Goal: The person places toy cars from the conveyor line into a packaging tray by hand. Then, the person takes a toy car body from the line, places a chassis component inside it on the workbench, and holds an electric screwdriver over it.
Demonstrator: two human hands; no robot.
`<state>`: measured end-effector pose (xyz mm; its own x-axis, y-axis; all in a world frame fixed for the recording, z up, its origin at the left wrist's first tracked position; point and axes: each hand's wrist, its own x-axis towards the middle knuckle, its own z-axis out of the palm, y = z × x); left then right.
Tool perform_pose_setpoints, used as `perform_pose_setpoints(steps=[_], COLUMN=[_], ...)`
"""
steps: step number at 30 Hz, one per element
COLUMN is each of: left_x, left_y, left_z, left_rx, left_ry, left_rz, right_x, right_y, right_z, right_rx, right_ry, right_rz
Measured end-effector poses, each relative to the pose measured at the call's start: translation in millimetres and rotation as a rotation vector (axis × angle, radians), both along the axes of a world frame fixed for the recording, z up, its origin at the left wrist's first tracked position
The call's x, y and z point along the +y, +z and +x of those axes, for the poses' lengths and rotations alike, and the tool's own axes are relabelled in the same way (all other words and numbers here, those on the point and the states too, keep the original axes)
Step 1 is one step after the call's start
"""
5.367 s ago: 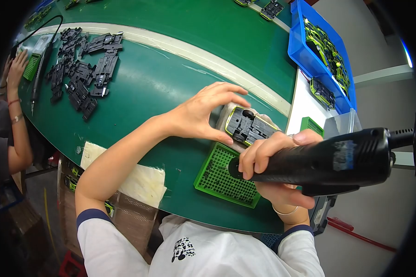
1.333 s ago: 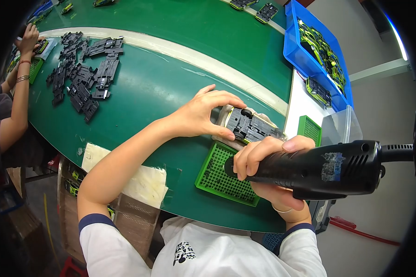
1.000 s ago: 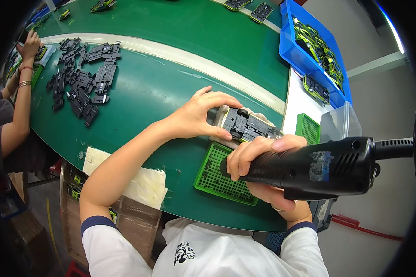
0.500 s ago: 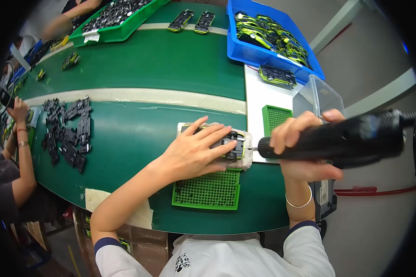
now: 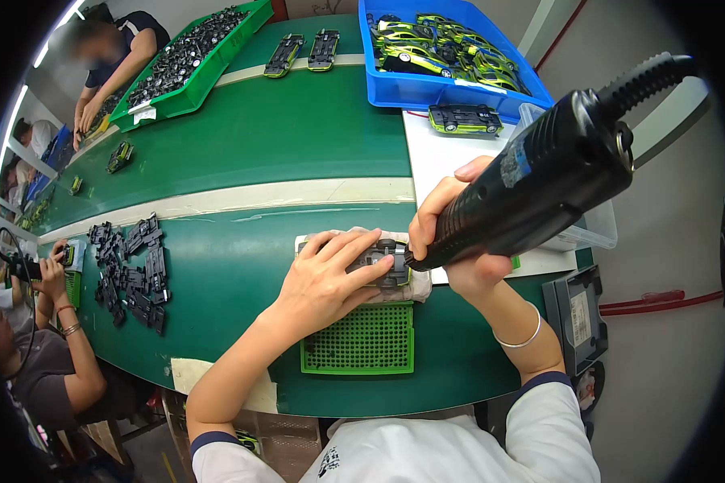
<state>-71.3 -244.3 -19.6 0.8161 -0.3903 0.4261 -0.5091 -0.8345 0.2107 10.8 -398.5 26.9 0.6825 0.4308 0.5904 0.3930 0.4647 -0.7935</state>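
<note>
The left hand (image 5: 322,282) lies palm down over the upturned toy car (image 5: 395,275), holding it on a pale, cloth-like pad (image 5: 420,288). Its fingers are slightly apart and reach across the car's underside toward 1 and 2 o'clock, while the thumb lies along the near side. The left forearm slants up from 7 o'clock, with the elbow bent near the table's edge.

The right hand (image 5: 437,211) is closed around a thick black power screwdriver (image 5: 524,193), the fingers curled over the far side of its barrel and the thumb on the near side. The right forearm rises from 4 o'clock, a bracelet (image 5: 524,334) at the wrist. The screwdriver tilts, its nose down at the car's 3 o'clock end and its cable end up toward 2 o'clock; whether the bit touches the car cannot be told.

Around that car on the green table (image 5: 242,258), a green grid tray (image 5: 358,342) sits just beside the pad at 6 o'clock. Black plastic parts (image 5: 137,278) lie in a loose heap at 9 o'clock, well apart. A blue bin (image 5: 427,90) of car bodies stands near 12 to 1 o'clock, with another toy car (image 5: 465,120) just in front.
</note>
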Motion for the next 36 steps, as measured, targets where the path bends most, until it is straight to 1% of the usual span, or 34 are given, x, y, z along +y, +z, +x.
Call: perform_pose_setpoints(steps=[6, 10, 15, 24, 26, 28, 32, 34, 35, 36], left_x=[0, 0, -1, 0, 0, 1, 14, 34, 42, 49], left_y=[-1, 0, 1, -1, -2, -2, 10, 13, 8, -5], left_z=[1, 1, 2, 2, 2, 1, -7, -16, -21, -23], left_rx=[0.009, 0.025, 0.047, 0.057, 0.041, 0.061, 0.086, 0.153, 0.202, 0.198], left_ry=[0.000, 0.006, 0.012, 0.006, 0.005, 0.006, 0.031, 0.214, 0.249, 0.253], left_rz=[0.004, 0.002, -0.012, -0.030, -0.027, 0.014, 0.018, -0.324, -0.387, -0.382], right_x=[3, 6, 7, 9, 7, 6, 4, -3, -7, -11], right_y=[-5, -16, -20, -22, -22, -22, -15, 1, 16, 30], right_z=[2, 4, 6, 3, 2, 4, 7, 8, 7, 7], right_rx=[-0.007, -0.008, 0.067, 0.108, 0.106, 0.067, -0.007, -0.036, -0.017, 0.001], right_ry=[0.008, 0.013, 0.105, 0.050, 0.042, 0.088, 0.182, 0.162, 0.095, 0.031], right_rz=[-0.038, -0.019, -0.011, -0.033, -0.031, -0.013, 0.027, 0.053, 0.108, 0.161])
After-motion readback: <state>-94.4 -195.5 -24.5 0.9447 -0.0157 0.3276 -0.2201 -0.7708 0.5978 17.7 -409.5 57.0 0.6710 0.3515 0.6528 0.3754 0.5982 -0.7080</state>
